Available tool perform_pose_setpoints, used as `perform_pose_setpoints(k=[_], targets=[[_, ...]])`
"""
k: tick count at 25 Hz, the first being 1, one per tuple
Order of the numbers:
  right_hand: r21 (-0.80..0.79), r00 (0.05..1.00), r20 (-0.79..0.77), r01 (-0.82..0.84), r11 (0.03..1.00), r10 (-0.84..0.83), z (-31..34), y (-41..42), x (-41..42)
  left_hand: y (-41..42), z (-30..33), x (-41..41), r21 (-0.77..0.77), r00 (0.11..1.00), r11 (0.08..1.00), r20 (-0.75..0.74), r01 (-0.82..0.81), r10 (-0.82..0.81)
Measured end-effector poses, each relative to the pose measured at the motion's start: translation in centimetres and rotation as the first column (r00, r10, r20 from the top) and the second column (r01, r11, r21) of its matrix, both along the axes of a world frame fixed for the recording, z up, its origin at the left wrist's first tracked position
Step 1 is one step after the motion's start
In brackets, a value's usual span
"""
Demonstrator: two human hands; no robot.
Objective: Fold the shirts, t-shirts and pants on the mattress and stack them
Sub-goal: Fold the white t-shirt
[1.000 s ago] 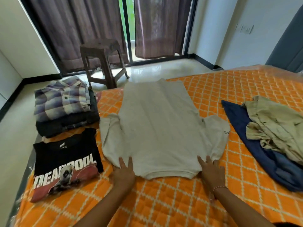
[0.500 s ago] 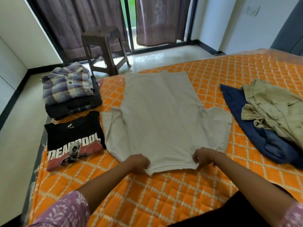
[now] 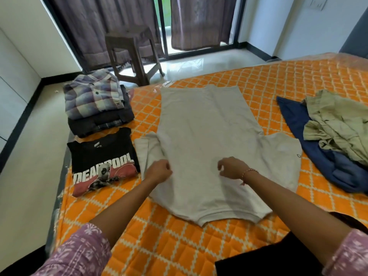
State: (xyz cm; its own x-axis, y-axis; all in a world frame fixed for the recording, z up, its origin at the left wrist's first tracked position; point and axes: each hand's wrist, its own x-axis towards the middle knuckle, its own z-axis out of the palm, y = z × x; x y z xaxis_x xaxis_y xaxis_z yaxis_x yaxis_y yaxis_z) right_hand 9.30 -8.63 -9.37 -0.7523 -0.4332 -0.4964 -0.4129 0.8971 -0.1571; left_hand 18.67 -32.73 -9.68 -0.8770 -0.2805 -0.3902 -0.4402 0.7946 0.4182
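Grey t-shirt [image 3: 205, 148]: spread flat in the middle of the mattress [image 3: 199, 246], hem toward the far edge, collar toward the near edge; one sleeve lies out to each side, the left one partly folded on itself
Left hand [image 3: 159, 172]: fingers curled on the grey cloth at the left side seam, just beside the left sleeve; it looks to pinch the fabric, though the fingertips are hidden
Right hand [image 3: 232, 168]: over the middle of the shirt, fingers bent downward at the cloth; cannot tell whether it grips or only touches; a thin bracelet on the wrist
Black printed t-shirt [image 3: 102, 163]: folded, at the left edge of the mattress, just beside the grey shirt's left sleeve
Folded stack [image 3: 97, 105]: plaid shirt on top of dark garments, at the far left corner, just beyond the black t-shirt
Unfolded pile [image 3: 334, 136]: khaki garment crumpled on a blue one, toward the right edge, close to the grey shirt's right sleeve
Open room: bare orange quilting along the near edge, between the collar and the person, and a strip beyond the hem at the far edge
Beyond the mattress: a brown stool [image 3: 133, 54] on the pale floor near the far left corner, curtains [image 3: 103, 22] behind it
Sleeves: purple patterned cuffs at the bottom corners of the view
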Motion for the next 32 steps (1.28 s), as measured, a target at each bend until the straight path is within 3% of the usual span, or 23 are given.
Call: perform_pose_setpoints(k=[1, 3, 6, 10, 12, 14, 15, 17, 19, 22, 23, 25, 27, 30, 32], targets=[[-0.152, 1.0, -0.021, 0.007, 0.988, -0.01, -0.1, -2.3, 0.6, -1.8, -0.5, 0.3, -0.174, 0.989, 0.976, -0.1, -0.128, 0.112], [-0.284, 0.999, 0.023, -0.036, 0.958, 0.045, -0.7, -6.7, 2.2, -3.4, -1.7, 1.0, -0.349, 0.963, 0.898, -0.099, -0.269, 0.25], [-0.429, 0.998, 0.038, -0.024, 0.903, 0.045, -1.2, -12.1, 3.6, -4.3, -3.0, 0.6, -0.372, 0.912, 0.833, -0.144, -0.41, 0.384], [-0.648, 0.979, 0.119, 0.203, 0.734, -0.165, -1.3, -16.8, 3.0, -6.2, -1.2, -0.6, -0.235, 0.842, 0.814, -0.257, -0.531, 0.475], [-0.713, 0.866, 0.436, 0.498, 0.494, -0.243, -0.5, -19.6, 2.6, -6.1, -0.7, -0.1, -0.049, 0.72, 0.792, -0.453, -0.608, 0.525], [-0.56, 0.602, 0.788, 0.789, 0.253, -0.131, 0.7, -22.6, 2.4, -4.6, -0.2, 0.8, 0.13, 0.618, 0.842, -0.622, -0.524, 0.481], [-0.501, 0.52, 0.852, 0.845, 0.186, -0.066, 1.1, -23.7, 2.0, -3.6, -0.2, 1.1, 0.153, 0.598, 0.882, -0.682, -0.445, 0.42], [-0.467, 0.468, 0.884, 0.883, 0.037, -0.015, 1.7, -23.5, 1.0, -1.4, -0.1, 1.1, 0.071, 0.585, 0.953, -0.775, -0.295, 0.239], [-0.402, 0.418, 0.905, 0.901, -0.16, 0.077, 1.9, -19.7, -0.2, 0.7, -1.1, 1.0, -0.125, 0.629, 0.976, -0.777, -0.178, 0.015], [-0.17, 0.359, 0.881, 0.848, -0.502, 0.308, 0.2, -9.6, -0.4, 3.5, -4.5, 2.9, -0.288, 0.835, 0.955, -0.54, -0.067, -0.104], [-0.114, 0.341, 0.884, 0.82, -0.56, 0.318, -0.8, -6.5, -0.1, 4.5, -5.7, 4.0, -0.318, 0.885, 0.947, -0.45, -0.037, -0.117], [-0.05, 0.25, 0.929, 0.815, -0.577, 0.273, -3.4, -2.1, 0.6, 6.2, -7.0, 5.8, -0.394, 0.925, 0.918, -0.338, 0.028, -0.174], [-0.026, 0.136, 0.976, 0.849, -0.527, 0.172, -3.8, -1.5, 0.8, 6.4, -6.8, 6.2, -0.395, 0.942, 0.916, -0.279, 0.067, -0.189], [-0.07, 0.042, 0.997, 0.892, -0.447, -0.071, -3.1, -1.9, 0.0, 6.9, -6.2, 7.0, -0.331, 0.937, 0.943, -0.336, -0.026, -0.092], [-0.128, 0.044, 0.981, 0.882, -0.454, -0.191, -4.6, -0.9, -1.3, 8.0, -6.6, 8.5, -0.345, 0.915, 0.934, -0.342, 0.09, -0.214]])
